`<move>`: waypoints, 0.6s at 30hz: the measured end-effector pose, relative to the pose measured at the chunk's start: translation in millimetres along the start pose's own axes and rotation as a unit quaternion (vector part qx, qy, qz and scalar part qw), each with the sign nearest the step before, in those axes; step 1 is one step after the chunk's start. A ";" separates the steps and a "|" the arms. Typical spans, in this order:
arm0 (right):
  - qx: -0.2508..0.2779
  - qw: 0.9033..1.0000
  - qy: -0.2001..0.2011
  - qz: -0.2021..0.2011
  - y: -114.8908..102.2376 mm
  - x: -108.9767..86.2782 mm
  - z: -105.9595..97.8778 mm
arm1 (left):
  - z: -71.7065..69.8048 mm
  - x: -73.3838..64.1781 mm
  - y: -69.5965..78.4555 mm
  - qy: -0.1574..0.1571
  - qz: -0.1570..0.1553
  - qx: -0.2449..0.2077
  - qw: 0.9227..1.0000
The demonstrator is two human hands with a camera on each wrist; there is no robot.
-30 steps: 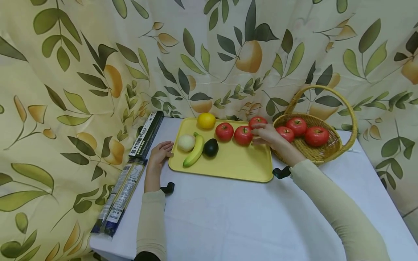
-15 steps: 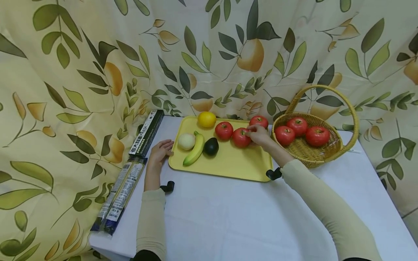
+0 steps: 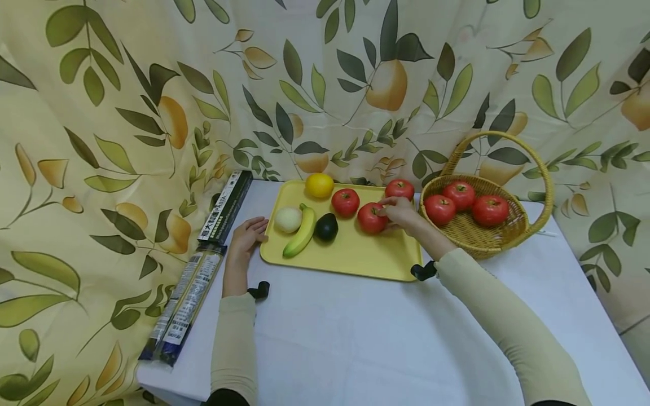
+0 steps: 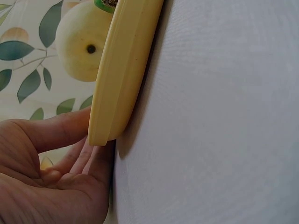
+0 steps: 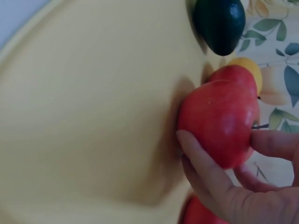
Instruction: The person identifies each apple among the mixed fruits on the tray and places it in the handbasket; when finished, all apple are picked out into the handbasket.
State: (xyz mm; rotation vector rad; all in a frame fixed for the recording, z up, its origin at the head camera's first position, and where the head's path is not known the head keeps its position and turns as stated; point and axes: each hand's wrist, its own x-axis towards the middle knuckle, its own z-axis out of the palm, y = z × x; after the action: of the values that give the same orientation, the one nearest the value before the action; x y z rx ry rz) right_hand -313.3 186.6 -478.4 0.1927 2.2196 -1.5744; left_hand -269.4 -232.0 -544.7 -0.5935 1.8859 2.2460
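On a yellow tray [image 3: 345,265] lie several pieces of fruit. My right hand [image 3: 403,213] has its fingers round a red apple [image 3: 372,219] in the tray's right half. The right wrist view shows thumb and fingers on either side of that apple [image 5: 217,121], its stem toward the hand. At the tray's left edge, my left hand [image 3: 247,237] touches the rim with fingers mostly straight; in the left wrist view the hand [image 4: 56,172] meets the tray's corner [image 4: 110,116]. Two more red apples [image 3: 346,203] sit near the tray's back.
Left on the tray are a pale round fruit [image 3: 288,220], a banana [image 3: 301,232], an avocado [image 3: 326,228] and a yellow lemon-like fruit [image 3: 319,185]. A wicker basket [image 3: 487,245] with three red apples stands right. Pasta packs [image 3: 195,299] lie along the left; a patterned curtain [image 3: 325,84] hangs behind.
My right hand has come left and toward me from between two apples onto the nearer one, which has shifted slightly left. The left hand stays at the tray's edge.
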 end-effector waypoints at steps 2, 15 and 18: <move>-0.002 1.000 -0.001 0.002 -1.2 -1.9 -1.3 | -0.3 0.3 -0.5 0.001 0.000 -0.001 1.000; 0.014 1.000 -0.020 -0.016 -15.1 -25.6 -28.7 | -0.6 0.3 -0.5 -0.003 -0.003 0.003 1.000; 0.015 1.000 -0.021 -0.016 -18.0 -29.9 -34.9 | -1.1 0.5 -0.5 -0.005 -0.002 0.006 1.000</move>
State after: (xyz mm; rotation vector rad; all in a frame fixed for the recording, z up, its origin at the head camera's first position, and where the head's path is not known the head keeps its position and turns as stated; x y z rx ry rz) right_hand -301.0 216.2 -440.9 0.1316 2.1788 -1.6132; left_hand -269.4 -233.0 -545.5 -0.5817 1.8904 2.2296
